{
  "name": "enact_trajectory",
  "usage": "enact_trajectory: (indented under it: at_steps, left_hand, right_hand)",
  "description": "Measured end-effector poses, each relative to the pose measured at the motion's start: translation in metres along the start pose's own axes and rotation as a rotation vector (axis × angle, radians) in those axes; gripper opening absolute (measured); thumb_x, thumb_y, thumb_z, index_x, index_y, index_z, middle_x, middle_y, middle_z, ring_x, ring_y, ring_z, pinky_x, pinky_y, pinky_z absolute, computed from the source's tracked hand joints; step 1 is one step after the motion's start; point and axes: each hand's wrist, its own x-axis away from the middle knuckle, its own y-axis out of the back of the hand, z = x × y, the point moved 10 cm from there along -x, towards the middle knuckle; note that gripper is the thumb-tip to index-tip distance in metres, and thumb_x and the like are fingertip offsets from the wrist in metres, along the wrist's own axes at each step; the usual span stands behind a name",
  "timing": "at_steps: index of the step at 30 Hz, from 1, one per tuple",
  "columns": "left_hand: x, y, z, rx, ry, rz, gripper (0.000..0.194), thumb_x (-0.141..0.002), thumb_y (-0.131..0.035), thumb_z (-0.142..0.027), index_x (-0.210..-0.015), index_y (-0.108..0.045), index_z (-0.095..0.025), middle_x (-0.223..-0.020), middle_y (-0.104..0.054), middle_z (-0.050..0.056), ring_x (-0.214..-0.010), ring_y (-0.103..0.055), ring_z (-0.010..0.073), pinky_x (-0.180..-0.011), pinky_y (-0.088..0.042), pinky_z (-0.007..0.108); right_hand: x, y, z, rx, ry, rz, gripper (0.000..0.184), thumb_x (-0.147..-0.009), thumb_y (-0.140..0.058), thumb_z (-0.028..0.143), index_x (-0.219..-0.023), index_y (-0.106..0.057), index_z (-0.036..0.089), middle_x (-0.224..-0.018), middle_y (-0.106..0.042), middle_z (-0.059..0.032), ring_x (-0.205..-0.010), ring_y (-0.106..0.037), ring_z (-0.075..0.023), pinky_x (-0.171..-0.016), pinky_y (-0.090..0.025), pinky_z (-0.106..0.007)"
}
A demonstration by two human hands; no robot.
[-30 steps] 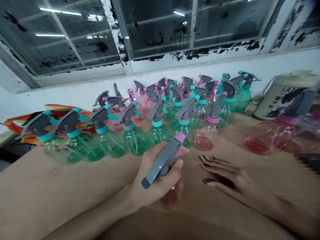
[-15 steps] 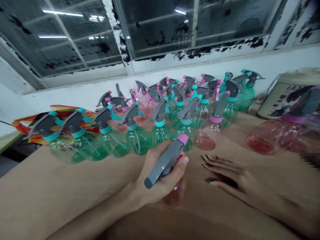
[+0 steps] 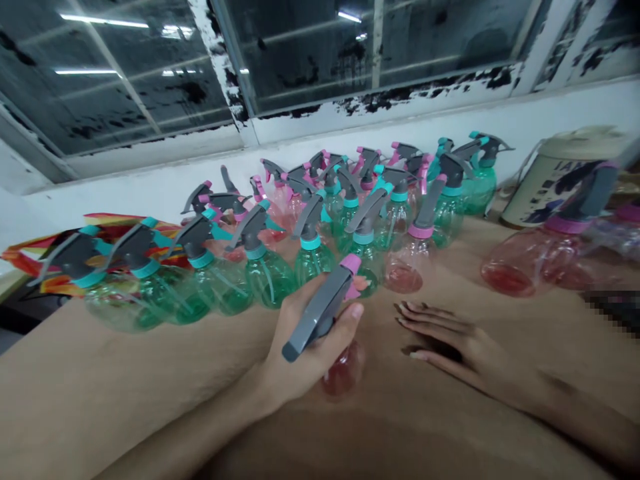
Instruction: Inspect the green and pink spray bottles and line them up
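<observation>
My left hand (image 3: 305,343) is wrapped round the neck of a pink spray bottle (image 3: 345,373). Its grey trigger head with a pink nozzle slants up to the right above my fingers, and part of the bottle is hidden by the hand. On the wooden table (image 3: 400,420) to the right rests my right hand (image 3: 450,340), fingers stretched out and holding nothing. Just beyond it stands another pink spray bottle (image 3: 407,270). A row of green spray bottles (image 3: 270,277) with turquoise collars runs past my left hand.
More pink and green spray bottles crowd against the wall behind. A large pink spray bottle (image 3: 520,263) stands at the right, near a cream jug (image 3: 545,180) with printed lettering. Orange and yellow cloth or wrapping (image 3: 120,227) lies at the far left. Windows rise above the wall.
The whole view has shifted slightly, with the bottles appearing further left. My left hand keeps its hold on the pink spray bottle, and my right hand stays flat on the table.
</observation>
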Motion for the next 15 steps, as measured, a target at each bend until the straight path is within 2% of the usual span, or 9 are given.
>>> enact_trajectory:
  at_steps: [4,8,12,15]
  left_hand:
    - [0.002,-0.0009,0.0038,-0.028,0.045,0.005,0.021,-0.08,-0.052,-0.024,-0.1,-0.059,-0.021,-0.08,-0.065,0.0,-0.062,-0.061,0.0147,-0.062,-0.051,0.028]
    - [0.0031,-0.0056,0.0057,-0.031,0.04,0.06,0.022,-0.082,-0.049,-0.027,-0.102,-0.056,-0.021,-0.067,-0.059,-0.002,-0.054,-0.054,0.0139,-0.056,-0.048,0.028]
    - [0.003,-0.0065,0.0084,-0.001,0.062,0.073,0.011,-0.08,-0.052,-0.027,-0.089,-0.053,-0.02,-0.058,-0.049,-0.005,-0.051,-0.049,0.0123,-0.056,-0.046,0.027]
    - [0.0022,-0.0078,0.0087,0.033,0.095,0.091,0.01,-0.079,-0.054,-0.027,-0.086,-0.051,-0.02,-0.06,-0.05,-0.005,-0.053,-0.051,0.0124,-0.053,-0.045,0.025]
  right_hand:
    - [-0.0001,-0.0007,-0.0007,-0.015,-0.016,0.001,0.047,-0.087,-0.051,0.039,-0.131,-0.046,0.023,-0.135,-0.048,-0.0036,-0.127,-0.04,-0.0203,-0.105,-0.036,-0.041]
    - [-0.001,-0.0008,0.0,-0.025,-0.018,0.002,0.048,-0.087,-0.051,0.039,-0.132,-0.044,0.024,-0.135,-0.049,-0.0034,-0.125,-0.042,-0.0203,-0.105,-0.035,-0.042]
    - [-0.0007,0.0027,-0.0014,-0.051,-0.044,-0.014,0.053,-0.087,-0.051,0.039,-0.136,-0.037,0.027,-0.135,-0.049,-0.0033,-0.126,-0.041,-0.0212,-0.103,-0.037,-0.042]
    - [0.0002,0.0024,-0.0007,-0.044,-0.047,-0.014,0.054,-0.087,-0.051,0.04,-0.137,-0.036,0.028,-0.135,-0.049,-0.0033,-0.126,-0.041,-0.0217,-0.103,-0.038,-0.043]
